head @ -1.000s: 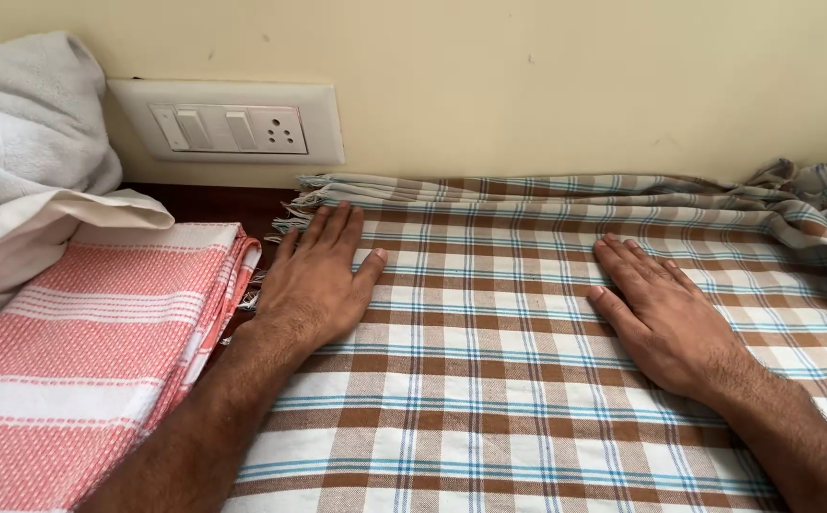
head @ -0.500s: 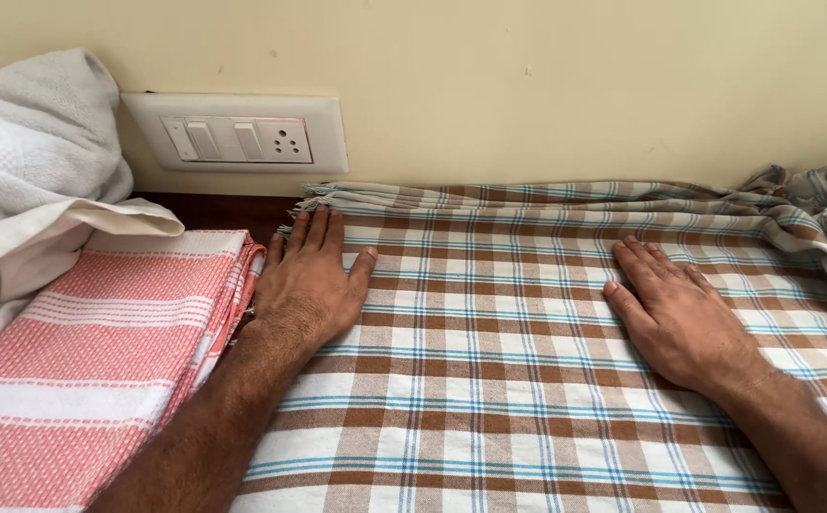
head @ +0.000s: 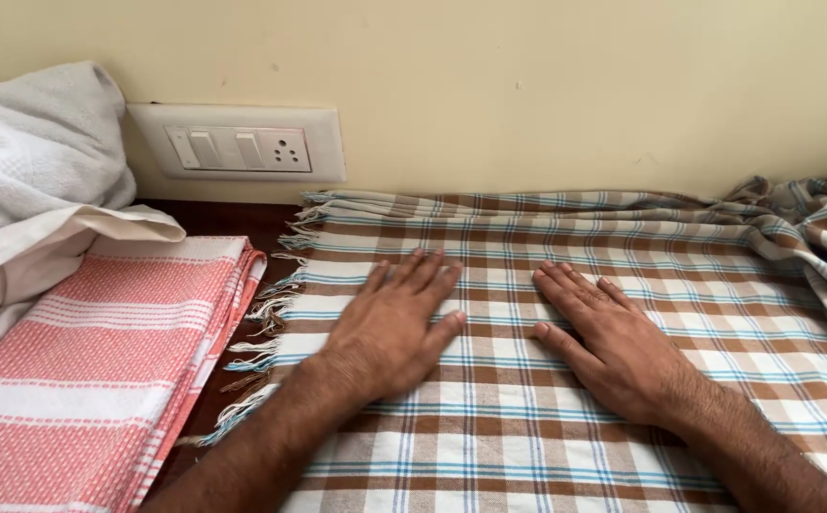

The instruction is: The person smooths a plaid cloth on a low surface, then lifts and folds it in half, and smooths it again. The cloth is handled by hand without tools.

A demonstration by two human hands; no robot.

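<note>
Fingers (head: 413, 275) of the left hand (head: 389, 332) are being held straight and slightly spread, palm down, gripping nothing; the same is being shown by the right hand (head: 613, 347), flat and open just beside it. Both are being pressed onto the brown-and-blue checked cloth (head: 527, 446), which is lying spread on the dark wooden surface (head: 242, 223) against the wall.

Left to right: a white towel heap (head: 33, 161); a folded pink-and-white striped towel (head: 90, 370); a wall switch plate (head: 237, 144); the fringed cloth edge (head: 261, 323); both hands; bunched cloth (head: 812, 223) at far right.

Risk, as judged: the bunched end is being left unflattened, so creases could be trapped; sideways pressure could drag the fringe against the pink towel.
</note>
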